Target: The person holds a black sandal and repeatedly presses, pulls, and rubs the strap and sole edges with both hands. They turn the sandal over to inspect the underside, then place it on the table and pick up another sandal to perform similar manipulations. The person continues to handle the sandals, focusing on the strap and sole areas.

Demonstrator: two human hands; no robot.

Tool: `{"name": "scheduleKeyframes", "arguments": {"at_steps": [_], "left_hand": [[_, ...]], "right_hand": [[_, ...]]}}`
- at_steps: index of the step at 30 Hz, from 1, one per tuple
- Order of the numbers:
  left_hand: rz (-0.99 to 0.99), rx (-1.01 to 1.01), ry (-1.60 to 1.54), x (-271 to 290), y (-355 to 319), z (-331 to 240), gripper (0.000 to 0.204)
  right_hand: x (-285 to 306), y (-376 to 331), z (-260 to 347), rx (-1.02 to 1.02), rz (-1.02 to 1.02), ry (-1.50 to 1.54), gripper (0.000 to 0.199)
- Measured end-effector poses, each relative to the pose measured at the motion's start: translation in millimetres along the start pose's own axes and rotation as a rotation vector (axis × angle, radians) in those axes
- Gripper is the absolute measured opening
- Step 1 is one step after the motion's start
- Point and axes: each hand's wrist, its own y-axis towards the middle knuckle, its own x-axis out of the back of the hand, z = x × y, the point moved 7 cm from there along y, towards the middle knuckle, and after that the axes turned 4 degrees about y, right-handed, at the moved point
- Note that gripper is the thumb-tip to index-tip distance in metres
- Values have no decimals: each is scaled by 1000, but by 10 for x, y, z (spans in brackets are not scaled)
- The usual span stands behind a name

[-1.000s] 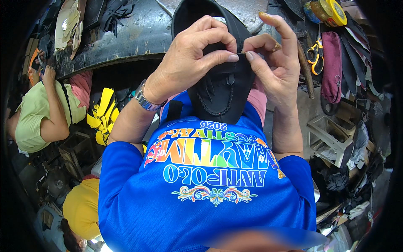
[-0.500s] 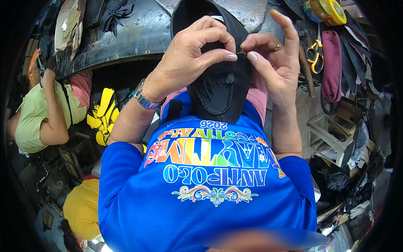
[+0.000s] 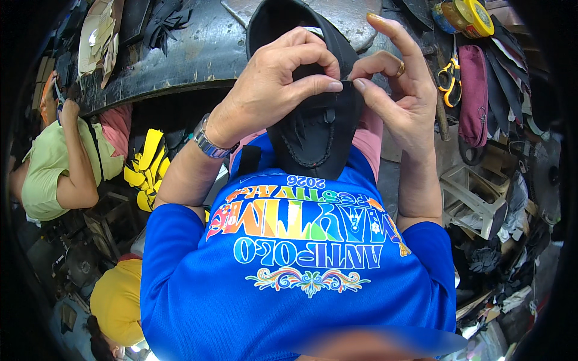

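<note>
Black shoe upper [image 3: 313, 129] between both hands [image 3: 340, 84]

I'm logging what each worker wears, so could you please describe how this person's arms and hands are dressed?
Bright blue short sleeves end above the elbows; both forearms are bare. The left hand has a silver metal wristwatch at its wrist. The right hand wears a gold ring. No gloves.

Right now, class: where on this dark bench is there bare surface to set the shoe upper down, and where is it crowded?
Bare patch: the dark workbench between the leather scraps at left and the black shoe upper that both hands pinch. Crowded: the right end, with tape rolls, orange-handled scissors, a maroon pouch and stacked black pieces.
</note>
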Motion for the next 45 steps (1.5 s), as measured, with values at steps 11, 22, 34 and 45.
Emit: {"name": "scheduleKeyframes", "arguments": {"at_steps": [11, 22, 34, 45], "left_hand": [[-7, 11, -10, 6, 4, 29, 13], [-7, 5, -12, -9, -15, 20, 13], [-2, 3, -11, -14, -28, 16, 13], [3, -1, -17, -26, -40, 24, 13]], "right_hand": [[-47, -13, -86, -8, -29, 62, 72], [3, -18, -213, -53, -33, 193, 73], [24, -44, -163, -60, -24, 181, 71], [-43, -80, -185, -51, -14, 201, 66]]}}
